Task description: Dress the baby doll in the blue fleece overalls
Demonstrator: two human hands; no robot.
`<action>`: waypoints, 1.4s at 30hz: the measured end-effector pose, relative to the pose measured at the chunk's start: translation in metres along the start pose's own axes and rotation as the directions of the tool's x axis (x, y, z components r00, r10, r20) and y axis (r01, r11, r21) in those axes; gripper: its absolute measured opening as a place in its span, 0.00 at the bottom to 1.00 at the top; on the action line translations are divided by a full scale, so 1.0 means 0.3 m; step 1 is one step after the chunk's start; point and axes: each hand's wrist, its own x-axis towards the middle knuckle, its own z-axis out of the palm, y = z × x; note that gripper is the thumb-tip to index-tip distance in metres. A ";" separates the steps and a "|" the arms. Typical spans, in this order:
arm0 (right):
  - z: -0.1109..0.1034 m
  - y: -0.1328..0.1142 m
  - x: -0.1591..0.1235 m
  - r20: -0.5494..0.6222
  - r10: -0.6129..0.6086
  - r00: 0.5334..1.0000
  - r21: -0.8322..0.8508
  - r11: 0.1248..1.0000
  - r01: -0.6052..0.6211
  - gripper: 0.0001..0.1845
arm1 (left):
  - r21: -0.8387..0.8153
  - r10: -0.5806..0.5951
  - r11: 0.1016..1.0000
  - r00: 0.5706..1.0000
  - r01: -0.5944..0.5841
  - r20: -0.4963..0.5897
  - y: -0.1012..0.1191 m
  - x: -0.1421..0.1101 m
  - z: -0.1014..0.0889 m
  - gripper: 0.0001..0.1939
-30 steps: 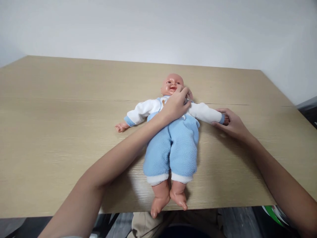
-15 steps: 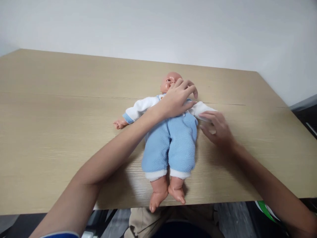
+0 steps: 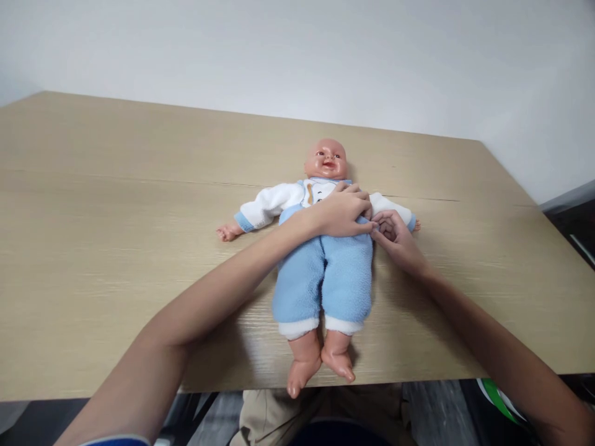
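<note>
A baby doll (image 3: 328, 161) lies on its back on the table, head away from me and feet at the near edge. It wears a white top (image 3: 274, 204) with blue cuffs and light blue fleece trousers (image 3: 302, 279) with white hems. Across the doll's belly reaches my left hand (image 3: 346, 210), its fingers curled and pinching the waist of the trousers on the right side. My right hand (image 3: 397, 238) meets it there from the right, thumb and fingertips closed on the same waist edge. The fingers hide part of the cloth between them.
The wooden table (image 3: 116, 266) spreads widely around the doll, with a thin seam running across it. Behind it rises a pale wall (image 3: 297, 56). A dark object (image 3: 574, 223) stands beyond the table's right edge.
My left hand has moved down from the doll's face and chest to its waist. My right hand has come in from the doll's sleeve to the trousers' side, closing its fingers.
</note>
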 end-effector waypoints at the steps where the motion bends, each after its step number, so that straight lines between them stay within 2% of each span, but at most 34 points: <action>1: 0.002 -0.004 -0.003 -0.007 -0.004 1.000 -0.002 1.000 0.004 0.29 | -0.013 -0.018 1.000 1.000 0.018 -0.003 0.000 0.000 0.003 0.12; 4: -0.011 -0.018 -0.012 0.043 0.022 0.999 0.062 0.998 -0.025 0.30 | -0.098 -0.060 0.993 0.998 0.058 -0.019 -0.002 0.004 0.007 0.13; 9: -0.055 -0.020 -0.014 0.116 0.156 0.981 0.224 0.958 -0.179 0.32 | -0.364 -0.052 0.931 0.999 0.043 -0.015 -0.009 0.008 -0.010 0.11; 13: -0.053 0.008 -0.009 0.085 0.150 0.985 0.231 0.959 -0.166 0.30 | -0.538 -0.054 0.843 0.998 0.029 -0.032 -0.019 0.007 -0.020 0.12; 19: -0.030 0.018 -0.022 -0.136 -0.002 0.991 -0.053 0.999 -0.005 0.24 | -0.427 -0.063 0.904 0.988 -0.005 -0.144 -0.037 0.018 0.021 0.08; 21: -0.047 0.003 -0.029 -0.184 -0.054 0.981 -0.213 0.977 0.014 0.20 | -0.382 -0.094 0.924 0.982 0.025 -0.163 -0.039 0.021 0.032 0.08; 23: -0.083 -0.011 -0.030 -0.224 -0.183 0.957 -0.435 0.898 0.070 0.15 | -0.370 -0.124 0.928 0.975 0.048 -0.184 -0.038 0.021 0.036 0.07; 25: -0.134 -0.013 -0.023 -0.201 -0.344 0.917 -0.641 0.754 0.142 0.14 | -0.372 -0.137 0.927 0.970 0.054 -0.203 -0.038 0.022 0.035 0.06; 27: -0.190 0.001 -0.011 -0.107 -0.431 0.896 -0.747 0.630 0.214 0.18 | -0.352 -0.126 0.935 0.969 0.045 -0.211 -0.037 0.022 0.031 0.06; 30: -0.266 0.047 0.010 0.032 -0.424 0.905 -0.760 0.578 0.298 0.28 | -0.277 -0.078 0.961 0.977 0.020 -0.199 -0.034 0.025 0.019 0.07; 32: -0.303 0.080 0.022 0.086 -0.381 0.920 -0.736 0.599 0.317 0.32 | -0.220 -0.053 0.975 0.983 0.013 -0.175 -0.028 0.031 0.009 0.10; 35: -0.337 0.109 0.036 0.096 -0.294 0.951 -0.698 0.661 0.275 0.32 | -0.137 -0.041 0.990 0.993 0.026 -0.109 -0.008 0.051 -0.004 0.13; 39: -0.341 0.095 0.038 0.012 -0.279 0.960 -0.637 0.738 0.223 0.32 | -0.044 -0.050 0.998 0.999 0.050 0.000 0.012 0.094 0.001 0.26; 42: -0.310 0.060 0.025 -0.106 -0.263 0.959 -0.512 0.841 0.174 0.35 | 0.021 -0.068 0.997 0.998 0.068 0.004 0.006 0.119 0.024 0.34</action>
